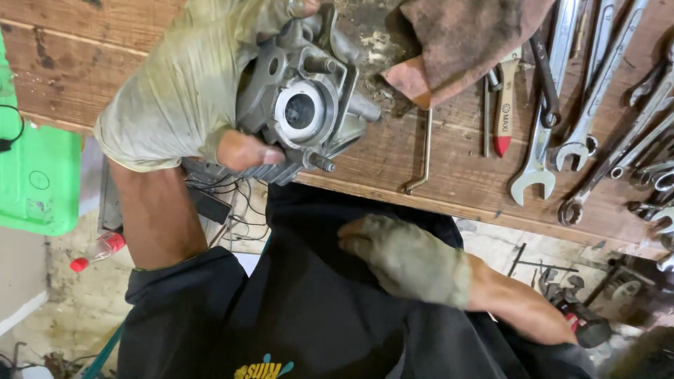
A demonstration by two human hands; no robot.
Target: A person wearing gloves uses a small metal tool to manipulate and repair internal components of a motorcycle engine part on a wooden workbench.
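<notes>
At the far left a green plastic tray (38,179) sits at the end of the wooden counter (449,175), and below it a clear bottle with a red cap (98,251) lies on the floor. Next comes the person's left hand (189,91) in a dirty, fingerless glove — its grip is closed around a grey cast-metal engine part (302,105), the bare thumb pressed against the part's finned lower edge. The part is held up just over the counter's near edge, its round bore facing the camera, with threaded studs sticking out at the corners. Behind it lies a brownish rag (470,38) on the counter. Lower down, the right hand (407,260), also gloved, rests flat on the person's black shirt (309,309) — its grip is loose and holds nothing. Further right on the counter lie a bent metal rod (423,158), a red-tipped tool (503,105) and a spread of open-end and ring spanners (540,140).
</notes>
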